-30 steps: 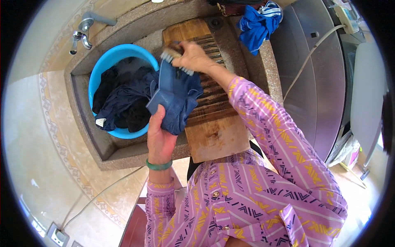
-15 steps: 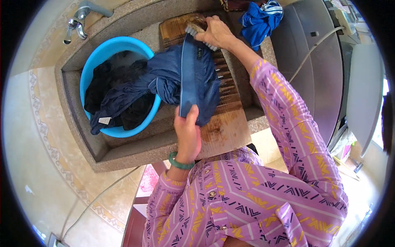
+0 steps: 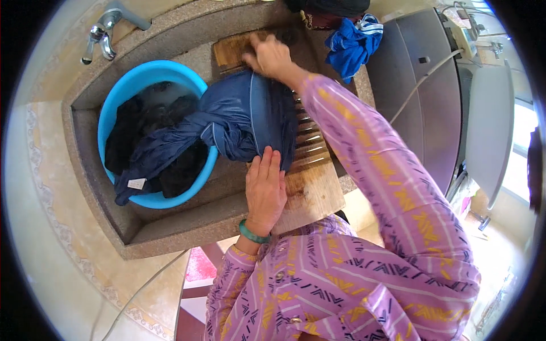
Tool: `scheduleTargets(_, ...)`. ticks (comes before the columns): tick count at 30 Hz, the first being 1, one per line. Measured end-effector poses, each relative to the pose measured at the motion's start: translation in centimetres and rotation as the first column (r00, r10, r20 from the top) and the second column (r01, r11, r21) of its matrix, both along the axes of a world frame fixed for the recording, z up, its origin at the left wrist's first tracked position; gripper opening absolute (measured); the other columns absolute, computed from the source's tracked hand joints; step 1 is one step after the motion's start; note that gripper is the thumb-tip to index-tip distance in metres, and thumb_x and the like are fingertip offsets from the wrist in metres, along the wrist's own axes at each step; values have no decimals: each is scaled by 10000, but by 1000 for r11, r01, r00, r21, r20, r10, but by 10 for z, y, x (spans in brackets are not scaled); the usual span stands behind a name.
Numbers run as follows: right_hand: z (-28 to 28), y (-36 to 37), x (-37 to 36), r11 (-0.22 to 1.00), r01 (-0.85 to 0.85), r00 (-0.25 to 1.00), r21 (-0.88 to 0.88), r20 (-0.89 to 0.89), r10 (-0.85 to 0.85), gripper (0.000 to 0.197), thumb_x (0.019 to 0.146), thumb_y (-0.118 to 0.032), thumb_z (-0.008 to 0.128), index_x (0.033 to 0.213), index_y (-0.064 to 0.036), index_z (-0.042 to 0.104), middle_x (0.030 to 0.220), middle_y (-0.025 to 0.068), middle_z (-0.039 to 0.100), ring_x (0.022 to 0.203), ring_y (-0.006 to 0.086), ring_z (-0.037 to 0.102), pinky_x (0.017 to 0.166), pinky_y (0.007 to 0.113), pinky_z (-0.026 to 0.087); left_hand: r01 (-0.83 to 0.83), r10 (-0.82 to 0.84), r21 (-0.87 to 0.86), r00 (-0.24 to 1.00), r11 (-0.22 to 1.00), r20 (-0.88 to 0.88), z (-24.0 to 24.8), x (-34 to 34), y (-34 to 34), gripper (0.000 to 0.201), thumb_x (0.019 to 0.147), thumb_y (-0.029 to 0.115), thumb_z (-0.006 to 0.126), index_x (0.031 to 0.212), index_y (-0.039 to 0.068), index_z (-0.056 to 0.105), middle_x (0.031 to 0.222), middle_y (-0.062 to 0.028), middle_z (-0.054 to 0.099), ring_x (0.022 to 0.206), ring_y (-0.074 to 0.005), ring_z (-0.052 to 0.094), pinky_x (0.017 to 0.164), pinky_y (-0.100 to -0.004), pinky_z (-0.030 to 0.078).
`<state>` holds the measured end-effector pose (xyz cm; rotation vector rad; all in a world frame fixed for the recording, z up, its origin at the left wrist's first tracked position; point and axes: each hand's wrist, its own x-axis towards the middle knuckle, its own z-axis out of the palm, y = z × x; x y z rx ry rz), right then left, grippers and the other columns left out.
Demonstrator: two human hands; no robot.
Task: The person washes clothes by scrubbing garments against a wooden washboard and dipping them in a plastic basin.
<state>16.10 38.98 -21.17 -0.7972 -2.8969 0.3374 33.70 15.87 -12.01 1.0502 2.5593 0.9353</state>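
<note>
Daylight scene, bright overall. Strongest light enters from the right edge of the frame, where a window (image 3: 520,170) is blown out to near white. Tiled floor (image 3: 51,227) at lower left is evenly lit and pale. Stone sink (image 3: 170,227) interior sits in soft shadow; dark cloth in the blue basin (image 3: 142,77) loses detail. Heavy fisheye bending toward the rim; black vignette in all corners. Centre is sharp, with slight softness at the upper edge.
</note>
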Motion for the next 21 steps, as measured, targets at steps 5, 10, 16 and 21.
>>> scheduleTargets(5,45,-20,26,911,5,972,-412,216,92,537,801,-504,586,1113,-68,588,913,174,659,914,335,623,746,446,509,-17,21,95,999,995,-47,-12,1,-6,417,833,112,564,1229,-10,514,1278,-169,506,1123,-376,469,962,-441,380)
scheduleTargets(10,92,-74,107,819,-534,845,-208,-122,520,611,786,-443,625,1303,-150,485,926,229,565,797,399,600,697,454,514,-68,60,98,994,993,87,-6,0,-16,358,826,75,552,1178,7,559,1250,-162,533,1118,-391,469,982,-439,371)
scheduleTargets(16,6,13,9,988,-129,992,83,12,128,622,832,-511,556,1324,-147,444,1058,276,546,857,415,609,698,447,514,-64,54,154,996,986,69,-7,-2,-10,367,833,49,536,1199,23,548,1265,-138,529,1114,-384,468,993,-437,357)
scheduleTargets(21,55,-39,50,875,-142,984,-463,29,175,578,805,-536,560,1160,-81,572,916,282,627,879,369,632,779,455,500,-56,53,156,998,986,23,-20,-2,-15,373,815,54,540,1184,4,558,1242,-147,544,1108,-364,481,965,-438,379)
